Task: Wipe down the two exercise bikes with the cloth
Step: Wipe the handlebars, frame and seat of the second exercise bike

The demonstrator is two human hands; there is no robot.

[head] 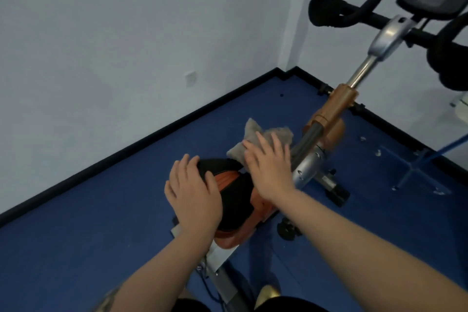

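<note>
Right hand (pixel 268 167) flat, fingers spread, pressed cloth (pixel 255 138) on seat (pixel 235 192) nose. Left hand (pixel 192 192) open, steadied seat. Risk: loose cloth could slip off to floor (pixel 76 235).

Pale grey-white walls (pixel 126 33) meet in corner beyond and above hands. Black skirting (pixel 152 132) runs along wall base. Blue floor (pixel 76 235) below and to both sides of hands. White wall socket plate (pixel 190 78) up-left of hands. Even, soft light, no strong shadows.
</note>
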